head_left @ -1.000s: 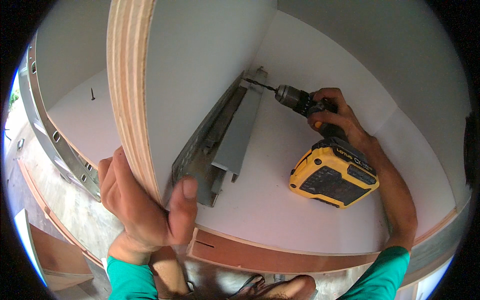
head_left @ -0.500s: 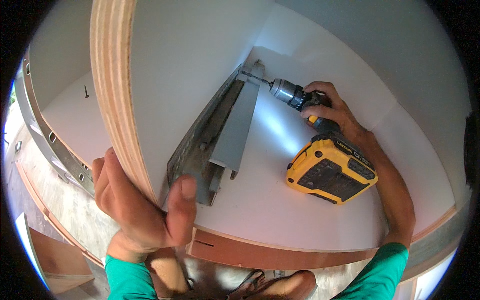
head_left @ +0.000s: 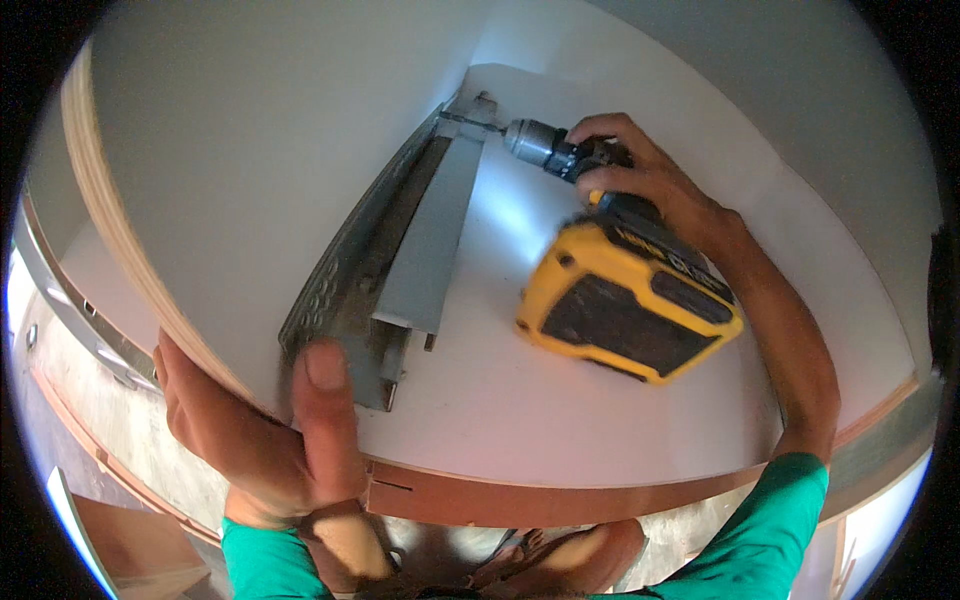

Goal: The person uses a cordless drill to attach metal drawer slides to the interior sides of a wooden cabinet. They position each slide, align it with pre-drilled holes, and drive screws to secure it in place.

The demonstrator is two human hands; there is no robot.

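My left hand [head_left: 240, 425] is wrapped round the front edge of an upright white-faced plywood panel [head_left: 130, 250], with the thumb on its inner face. My right hand [head_left: 660, 180] grips a yellow and black cordless drill [head_left: 625, 300], which points left and away from me. A long thin drill bit [head_left: 468, 121] reaches from the chuck to the far end of a grey metal drawer slide [head_left: 425, 230], where its tip meets the slide's side against the panel. Light from the drill falls on the white cabinet bottom beside the slide. The slide's near end lies by my left thumb.
A reddish-brown front strip [head_left: 540, 497] edges the cabinet near my legs. White walls close in the right and back. A metal ladder-like rail [head_left: 70, 300] curves past outside the panel at left, and a brown board piece [head_left: 130, 540] stands on the floor below.
My view has shifted, so the panel edge sits further left and the slide and drill appear left and higher. Both hands keep their grips; the drill's battery end looks closer and slightly blurred.
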